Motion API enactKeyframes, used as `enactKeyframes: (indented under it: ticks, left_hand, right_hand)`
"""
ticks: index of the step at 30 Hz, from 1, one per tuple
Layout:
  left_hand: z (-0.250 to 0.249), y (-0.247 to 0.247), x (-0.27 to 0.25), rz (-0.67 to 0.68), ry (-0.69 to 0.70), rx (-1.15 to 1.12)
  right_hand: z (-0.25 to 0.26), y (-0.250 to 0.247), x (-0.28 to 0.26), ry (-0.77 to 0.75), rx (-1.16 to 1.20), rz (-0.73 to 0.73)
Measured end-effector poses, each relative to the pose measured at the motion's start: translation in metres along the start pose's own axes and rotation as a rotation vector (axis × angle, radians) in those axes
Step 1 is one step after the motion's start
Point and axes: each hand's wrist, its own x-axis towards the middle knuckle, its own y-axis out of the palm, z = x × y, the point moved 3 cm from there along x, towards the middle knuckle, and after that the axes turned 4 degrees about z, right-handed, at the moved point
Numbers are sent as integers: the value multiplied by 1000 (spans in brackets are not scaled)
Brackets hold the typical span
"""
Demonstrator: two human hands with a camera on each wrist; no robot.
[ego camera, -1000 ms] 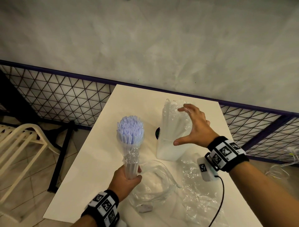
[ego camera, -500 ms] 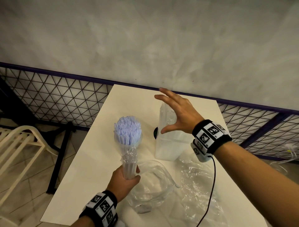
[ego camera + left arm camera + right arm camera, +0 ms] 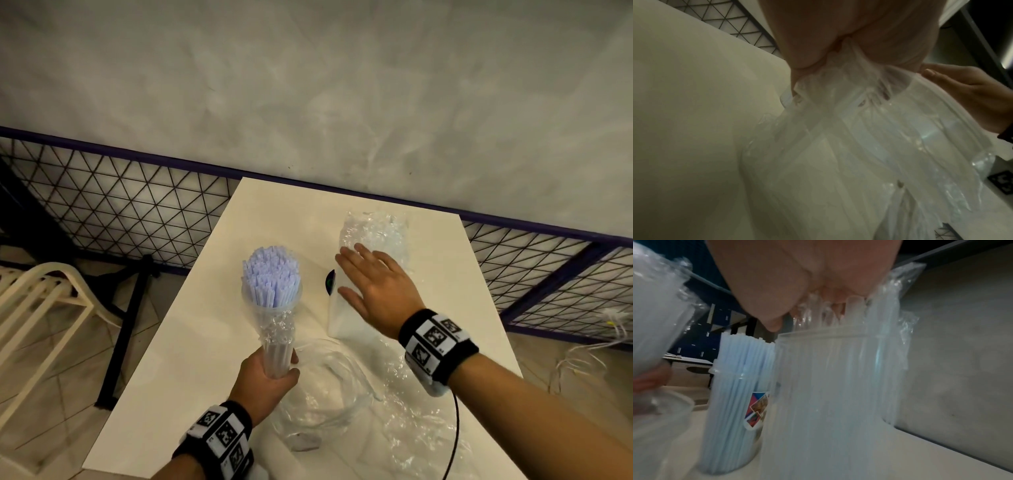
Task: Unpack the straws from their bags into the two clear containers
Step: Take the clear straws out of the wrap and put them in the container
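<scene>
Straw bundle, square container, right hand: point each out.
straw bundle [image 3: 270, 274]: head view, on the fanned top ends.
square container [image 3: 818, 394]: right wrist view, on its front wall.
right hand [image 3: 380, 284]: head view, on the back of the hand.

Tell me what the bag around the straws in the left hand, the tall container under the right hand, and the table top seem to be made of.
Bag: thin clear plastic film, glossy; it crinkles and glints.
Tall container: apparently rigid translucent plastic, slightly frosted; straight walls and a firm rim, straws showing through.
Table top: smooth, cream, matte; perhaps laminate or painted board, which I cannot tell.
</scene>
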Motion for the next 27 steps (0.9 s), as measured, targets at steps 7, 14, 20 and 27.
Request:
enactKeyframes:
  ticks: [7,14,20,27]
  left_hand:
    - [0,-1,1,3,14,-30]
    - [-17,7,8,62,86,-71]
    - [-33,9,9,153,137,-150]
    - [-45,21,9,339,157,-66]
  right_hand:
    - [-17,-28,-17,164,48,-84]
    - [-25,-7,-29,228,145,8]
    - [34,-52,-28,-152,359,-146]
    - [63,-7,-26,11,1001,270]
